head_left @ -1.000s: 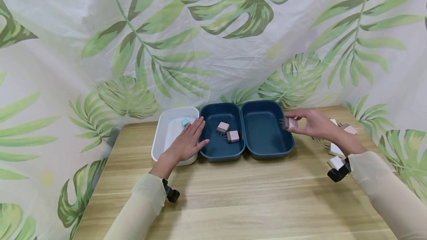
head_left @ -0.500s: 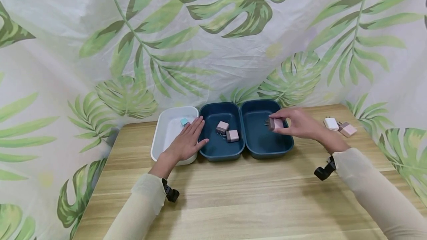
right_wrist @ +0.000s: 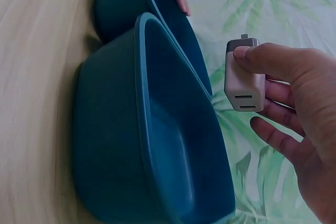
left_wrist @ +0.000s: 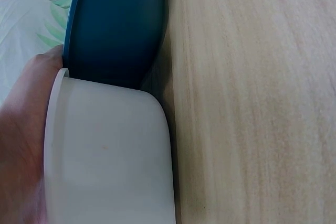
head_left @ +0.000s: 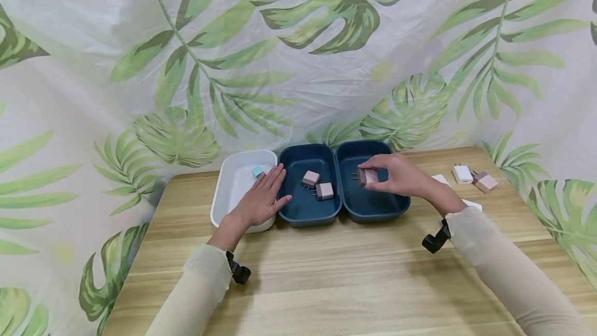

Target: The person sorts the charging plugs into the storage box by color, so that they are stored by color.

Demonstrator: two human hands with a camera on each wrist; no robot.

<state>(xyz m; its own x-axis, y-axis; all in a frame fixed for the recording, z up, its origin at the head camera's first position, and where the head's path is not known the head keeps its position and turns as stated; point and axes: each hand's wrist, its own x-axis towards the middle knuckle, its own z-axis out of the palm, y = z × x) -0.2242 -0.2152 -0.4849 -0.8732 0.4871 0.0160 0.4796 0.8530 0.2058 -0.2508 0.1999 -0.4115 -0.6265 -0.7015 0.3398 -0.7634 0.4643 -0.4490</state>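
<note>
My right hand pinches a pink charger plug between thumb and fingers, above the right blue bin. Its prongs point left in the head view; two slots show on its end in the right wrist view, where the charger plug is seen close. My left hand lies with straight fingers over the touching rims of the white bin and the middle blue bin. Two pink charger plugs lie in the middle bin. Partly behind my left fingertips, a small teal item sits in the white bin.
On the wooden table at the right lie a white charger plug and another pink charger plug. More white pieces are partly hidden by my right wrist. A leaf-patterned cloth hangs behind the bins.
My right hand has moved left with the pink charger plug, from the right bin's outer rim to over its inside. The left hand stays where it was.
</note>
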